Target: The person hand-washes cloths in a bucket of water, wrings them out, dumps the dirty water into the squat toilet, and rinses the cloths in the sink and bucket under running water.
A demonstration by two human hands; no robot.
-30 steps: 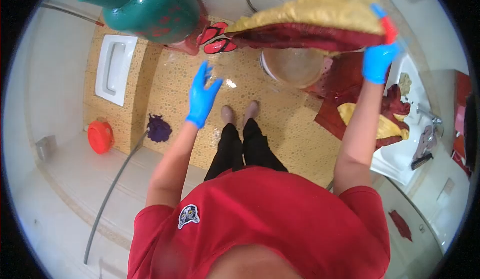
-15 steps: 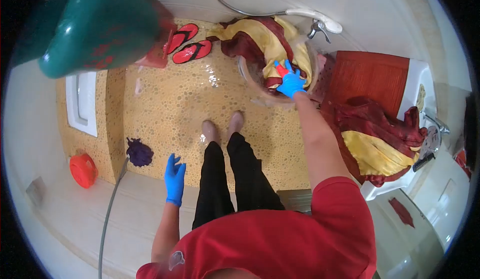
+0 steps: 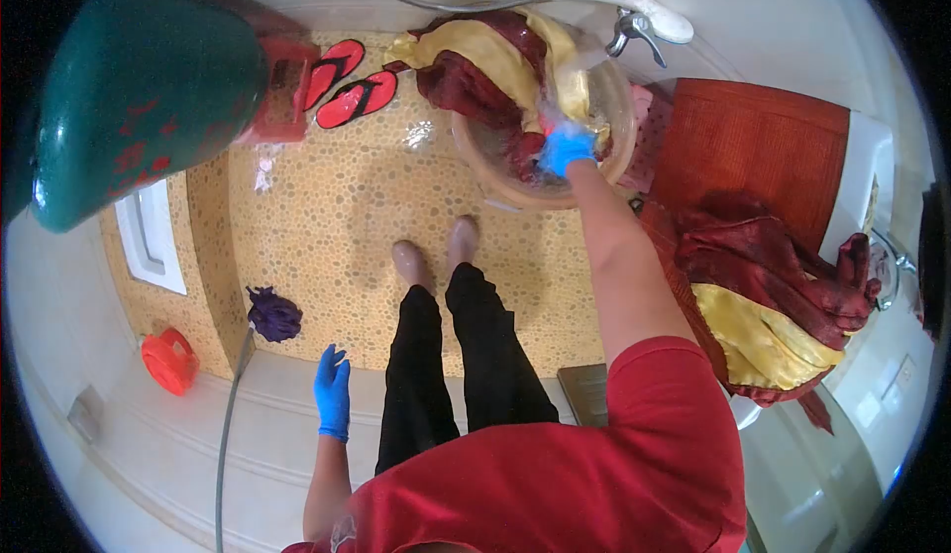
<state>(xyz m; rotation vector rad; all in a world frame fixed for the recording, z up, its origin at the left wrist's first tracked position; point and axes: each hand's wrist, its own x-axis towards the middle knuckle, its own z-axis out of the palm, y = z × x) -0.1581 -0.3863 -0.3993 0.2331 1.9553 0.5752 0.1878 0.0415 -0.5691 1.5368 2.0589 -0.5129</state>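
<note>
Reaches right hand (image 3: pixel 568 151) to near end of maroon-and-yellow cloth (image 3: pixel 487 50), partly in basin (image 3: pixel 621 107); cannot tell grip for blur. Notes long axis running forward-left, past rim. Hangs left hand (image 3: pixel 333 394) farther off, loosely open.

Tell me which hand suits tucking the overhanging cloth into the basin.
Right, I'd judge: the right hand is down in the basin at the cloth, while the left hand hangs well away, apparently empty.
</note>
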